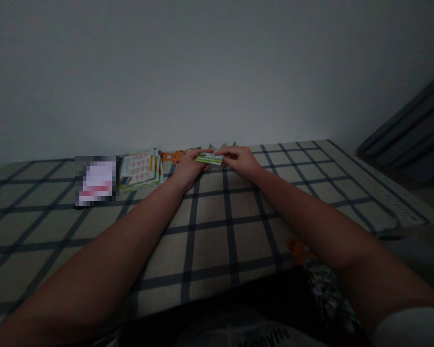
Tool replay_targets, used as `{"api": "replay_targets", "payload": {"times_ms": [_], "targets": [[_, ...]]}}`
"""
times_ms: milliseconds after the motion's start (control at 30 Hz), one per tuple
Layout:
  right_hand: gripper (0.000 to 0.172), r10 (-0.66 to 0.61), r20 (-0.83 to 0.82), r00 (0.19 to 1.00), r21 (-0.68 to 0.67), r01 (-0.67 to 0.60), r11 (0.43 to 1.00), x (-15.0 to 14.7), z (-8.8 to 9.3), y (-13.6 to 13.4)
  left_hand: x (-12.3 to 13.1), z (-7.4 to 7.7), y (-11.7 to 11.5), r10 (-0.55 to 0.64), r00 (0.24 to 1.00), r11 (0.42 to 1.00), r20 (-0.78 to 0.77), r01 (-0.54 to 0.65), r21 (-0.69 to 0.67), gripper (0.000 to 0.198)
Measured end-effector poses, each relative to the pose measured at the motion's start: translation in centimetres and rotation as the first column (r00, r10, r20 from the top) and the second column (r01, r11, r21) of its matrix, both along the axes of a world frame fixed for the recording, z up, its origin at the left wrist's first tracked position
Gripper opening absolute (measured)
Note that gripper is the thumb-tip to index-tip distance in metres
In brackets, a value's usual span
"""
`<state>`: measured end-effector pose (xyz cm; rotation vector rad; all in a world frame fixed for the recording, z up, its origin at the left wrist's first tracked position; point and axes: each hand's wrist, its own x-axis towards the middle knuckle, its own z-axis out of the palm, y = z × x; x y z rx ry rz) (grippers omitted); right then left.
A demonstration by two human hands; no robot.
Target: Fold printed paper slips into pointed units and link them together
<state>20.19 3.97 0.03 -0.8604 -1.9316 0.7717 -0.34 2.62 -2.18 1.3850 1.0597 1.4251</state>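
Both of my hands are out in front of me over the checked cloth, with a small folded piece of green and white printed paper [210,158] between them. My left hand [189,166] grips its left end, thumb along the upper edge. At its right end, the fingers of my right hand [241,160] pinch the paper. Just behind the hands, several pointed, paper-like pieces [222,145] show only in part. Left of my left hand lies a stack of printed sheets [139,168] with rows of reddish print and a yellow strip.
A phone-like item [97,182] with a blurred-out, lit face lies left of the stack. The checked cloth [210,241] covers the surface up to a plain wall [217,72]. A dark, ridged object [412,120] stands at the far right.
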Motion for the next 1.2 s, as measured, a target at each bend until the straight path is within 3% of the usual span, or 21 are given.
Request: {"api": "replay_targets", "payload": {"times_ms": [233,367,467,700,900,1200], "targets": [[0.025,-0.019,0.163,0.986,0.205,-0.015,0.979,0.3,0.5,-0.1,0.5,0.7,-0.7,-0.024,0.988,0.995,0.155,0.039,-0.093,0.051],[0.023,-0.003,0.232,0.973,0.241,-0.055,0.969,0.3,0.5,0.2,0.6,1.5,-1.1,-0.023,0.969,0.987,0.245,0.06,-0.146,0.045],[0.023,-0.006,0.237,0.971,0.242,-0.053,0.969,0.3,0.4,0.3,0.5,1.7,-1.1,-0.043,0.96,0.985,0.276,0.086,-0.148,0.056],[0.025,0.009,0.204,0.979,0.227,-0.057,0.972,0.5,0.4,0.1,0.7,1.1,-0.9,-0.065,0.974,0.99,0.218,0.089,-0.105,0.077],[0.015,0.085,0.167,0.982,0.196,-0.117,0.974,0.6,-0.1,0.4,0.5,0.6,-0.4,-0.02,0.98,0.998,0.199,0.032,-0.061,0.071],[0.012,0.117,0.204,0.972,0.312,-0.178,0.933,1.0,-0.5,1.3,0.4,0.4,-0.8,0.015,1.0,1.0,0.019,-0.016,0.027,0.069]]}}
